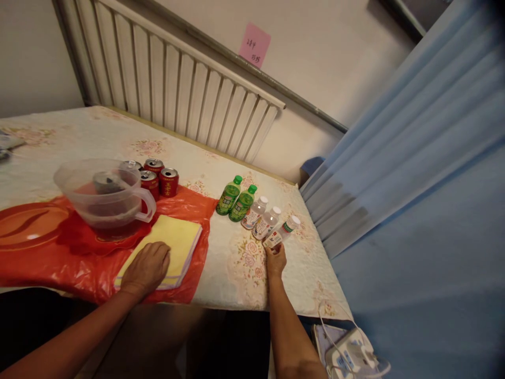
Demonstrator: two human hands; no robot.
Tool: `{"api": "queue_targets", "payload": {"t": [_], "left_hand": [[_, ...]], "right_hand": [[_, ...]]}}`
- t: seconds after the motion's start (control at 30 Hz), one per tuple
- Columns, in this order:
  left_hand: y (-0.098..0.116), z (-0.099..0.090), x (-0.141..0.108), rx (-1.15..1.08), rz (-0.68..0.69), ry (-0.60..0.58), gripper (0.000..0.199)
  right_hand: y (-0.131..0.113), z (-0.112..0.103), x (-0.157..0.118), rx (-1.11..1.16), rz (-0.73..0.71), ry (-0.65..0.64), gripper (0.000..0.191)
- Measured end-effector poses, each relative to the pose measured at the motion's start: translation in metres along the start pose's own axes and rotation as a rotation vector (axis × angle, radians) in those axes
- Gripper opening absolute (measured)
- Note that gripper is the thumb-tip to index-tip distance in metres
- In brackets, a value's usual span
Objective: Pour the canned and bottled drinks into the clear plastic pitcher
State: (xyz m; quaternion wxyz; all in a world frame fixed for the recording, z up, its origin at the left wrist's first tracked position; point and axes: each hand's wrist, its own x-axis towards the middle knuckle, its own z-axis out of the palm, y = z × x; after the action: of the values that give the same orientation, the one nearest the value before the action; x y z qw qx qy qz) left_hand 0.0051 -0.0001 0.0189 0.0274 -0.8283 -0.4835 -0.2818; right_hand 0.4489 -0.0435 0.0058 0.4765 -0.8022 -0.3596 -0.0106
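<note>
My right hand [276,260] is closed round the lower part of a small clear bottle [287,230] with a white cap and a green band. That bottle tilts at the right end of a row. Beside it stand two clear white-capped bottles [266,222] with printed labels. Further left come two bottles [242,204] with green caps and green labels. My left hand [148,265] rests with curled fingers on a folded yellow cloth [178,243]; its fingertips are partly hidden. The cloth lies on a red plastic sheet [199,276].
A clear plastic jug [102,202] stands on the red sheet, with red cans [169,182] and dark cans behind it. A flowered cloth covers the table [224,268]. A radiator [177,79] lines the wall; a blue curtain [410,173] hangs right. Corded white devices [351,352] sit low right.
</note>
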Motion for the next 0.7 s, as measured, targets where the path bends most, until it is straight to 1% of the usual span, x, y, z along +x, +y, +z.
{"api": "queue_targets", "payload": {"t": [0.3, 0.7], "left_hand": [[0.0003, -0.0005, 0.0004, 0.032, 0.016, -0.005, 0.023], [-0.0005, -0.0001, 0.0006, -0.001, 0.013, 0.001, 0.024]], "right_hand": [[-0.0002, -0.0007, -0.0001, -0.002, -0.005, -0.012, 0.041], [-0.0012, -0.0025, -0.0006, -0.003, -0.02, -0.023, 0.04]]}}
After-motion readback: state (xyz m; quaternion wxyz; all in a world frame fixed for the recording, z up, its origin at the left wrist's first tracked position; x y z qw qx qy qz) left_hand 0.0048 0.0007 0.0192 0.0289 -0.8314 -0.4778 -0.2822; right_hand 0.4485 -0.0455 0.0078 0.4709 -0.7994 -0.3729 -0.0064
